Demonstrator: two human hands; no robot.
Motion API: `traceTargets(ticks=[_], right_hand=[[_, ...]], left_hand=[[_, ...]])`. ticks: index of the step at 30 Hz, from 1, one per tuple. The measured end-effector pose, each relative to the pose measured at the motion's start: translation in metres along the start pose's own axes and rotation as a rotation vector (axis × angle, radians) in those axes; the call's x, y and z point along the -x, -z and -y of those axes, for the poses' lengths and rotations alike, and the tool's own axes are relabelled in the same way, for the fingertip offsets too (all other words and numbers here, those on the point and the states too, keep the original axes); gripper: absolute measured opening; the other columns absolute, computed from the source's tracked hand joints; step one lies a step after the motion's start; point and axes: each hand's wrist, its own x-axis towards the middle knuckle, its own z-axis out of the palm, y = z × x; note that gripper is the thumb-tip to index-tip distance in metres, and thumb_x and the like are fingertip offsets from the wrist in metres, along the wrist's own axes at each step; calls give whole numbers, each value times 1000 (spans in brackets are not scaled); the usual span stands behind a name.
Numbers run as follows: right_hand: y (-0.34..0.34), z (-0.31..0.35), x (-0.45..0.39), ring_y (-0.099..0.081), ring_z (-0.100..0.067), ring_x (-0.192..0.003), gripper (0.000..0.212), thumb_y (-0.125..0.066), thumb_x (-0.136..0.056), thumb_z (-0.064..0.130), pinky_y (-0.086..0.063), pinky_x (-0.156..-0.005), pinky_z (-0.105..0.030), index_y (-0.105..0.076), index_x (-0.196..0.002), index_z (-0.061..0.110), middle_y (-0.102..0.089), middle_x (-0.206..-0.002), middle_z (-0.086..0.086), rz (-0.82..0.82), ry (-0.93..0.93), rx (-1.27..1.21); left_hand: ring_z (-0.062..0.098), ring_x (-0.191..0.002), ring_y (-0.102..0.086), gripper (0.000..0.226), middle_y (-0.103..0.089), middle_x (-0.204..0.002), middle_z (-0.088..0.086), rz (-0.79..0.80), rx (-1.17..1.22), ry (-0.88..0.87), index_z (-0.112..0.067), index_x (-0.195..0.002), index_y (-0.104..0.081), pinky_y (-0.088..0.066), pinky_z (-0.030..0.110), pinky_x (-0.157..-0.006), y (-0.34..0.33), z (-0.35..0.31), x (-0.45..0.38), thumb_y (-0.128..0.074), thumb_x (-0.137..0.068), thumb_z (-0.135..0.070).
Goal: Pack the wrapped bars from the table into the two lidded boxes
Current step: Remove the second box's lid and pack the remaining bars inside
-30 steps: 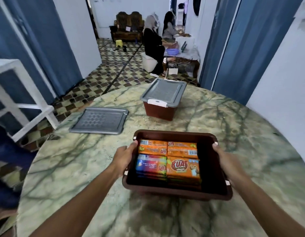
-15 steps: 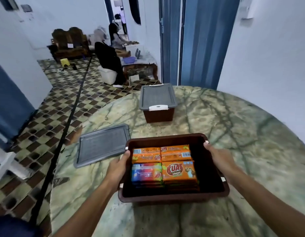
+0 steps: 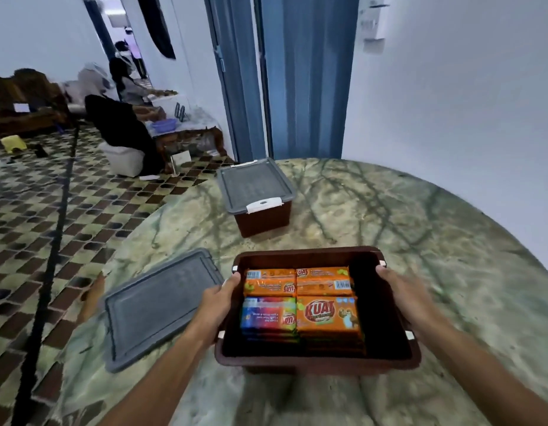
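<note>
An open brown box (image 3: 315, 361) is gripped at both short sides, nearest on the marbled worktop (image 3: 435, 241). The left hand (image 3: 219, 298) is closed on the box's rim at nine o'clock, thumb hooked over the edge; the right hand (image 3: 400, 295) is clamped likewise on the rim at three o'clock. Between the two hands, inside the box, the wrapped bars (image 3: 300, 299) are stacked in four piles pressed against the left wall, just beside the left thumb; a dark gap is left between the bars and the right hand's side. Three top wrappers are orange and one is blue. A loose grey lid (image 3: 159, 305) is laid flat on the worktop at nine o'clock of the box, just beside the left wrist. Farther off, at about eleven o'clock, a second brown box (image 3: 263, 221) is seen with its grey lid (image 3: 254, 186) on and a white latch (image 3: 263, 204) at the near end.
</note>
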Motion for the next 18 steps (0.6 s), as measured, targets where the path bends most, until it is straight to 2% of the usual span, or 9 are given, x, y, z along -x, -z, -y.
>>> traceTargets(ticks=[1,5,7,9,10,12,14,16,18], right_hand=[[-9,-8,6,-72,-38,-75,45,-64,-86,46,-57,-75,-49,-74,-85,2,-74,-79,-17,-43,-20,-13],[-36,-19,30,-72,-33,-67,46,-64,-85,48,-59,-70,-51,-75,-81,3,-74,-73,-14,-178,-48,-36],[-51,-20,47,-72,-29,-64,40,-63,-88,42,-60,-59,-38,-75,-81,4,-74,-74,-14,-238,-45,-84],[-63,-24,63,-71,-25,-59,38,-61,-90,38,-53,-46,-25,-74,-83,3,-74,-73,-13,-319,-54,-154],[-66,-27,72,-71,-25,-60,35,-61,-90,36,-54,-47,-27,-74,-85,3,-74,-72,-12,-361,-55,-203],[-67,-33,74,-73,-27,-68,33,-63,-89,35,-61,-62,-43,-74,-87,5,-75,-77,-12,-405,-85,-256],[-61,-41,76,-71,-29,-71,43,-66,-85,41,-57,-73,-53,-72,-89,-1,-73,-85,-23,-503,-86,-286],[-54,-50,74,-65,-26,-67,64,-68,-77,50,-56,-70,-54,-65,-94,-11,-69,-89,-30,-586,-84,-292],[-48,-56,74,-61,-24,-63,66,-67,-79,50,-53,-58,-41,-62,-95,-14,-68,-76,-23,-644,-98,-317]], left_hand=[[19,-62,-72,38,-74,-71,7,38,-32,12,-2,-88,-70,-52,24,-51,7,0,-10,-59,-92,-39],[28,-75,-71,43,-73,-79,13,132,-121,-26,1,-87,-70,-53,29,-61,25,-8,-48,-59,-91,-40],[26,-79,-68,39,-70,-76,7,141,-167,-32,-2,-84,-68,-48,30,-65,31,-13,-68,-62,-89,-40],[20,-80,-65,27,-68,-75,-1,225,-210,-82,-13,-77,-68,-46,25,-63,30,-21,-82,-62,-90,-37],[18,-79,-65,24,-67,-75,-4,273,-245,-109,-18,-76,-68,-45,24,-62,24,-27,-86,-62,-90,-36],[15,-76,-64,22,-67,-76,-6,335,-292,-143,-21,-79,-68,-43,23,-59,16,-39,-89,-60,-91,-38],[20,-79,-66,25,-70,-80,2,416,-358,-165,-19,-81,-68,-44,26,-61,-2,-47,-93,-59,-90,-41],[27,-86,-67,29,-71,-85,8,414,-401,-185,-18,-74,-68,-48,33,-72,-20,-47,-103,-62,-88,-44],[27,-87,-67,32,-71,-83,7,446,-441,-189,-19,-71,-67,-50,35,-78,-39,-50,-106,-63,-86,-47]])
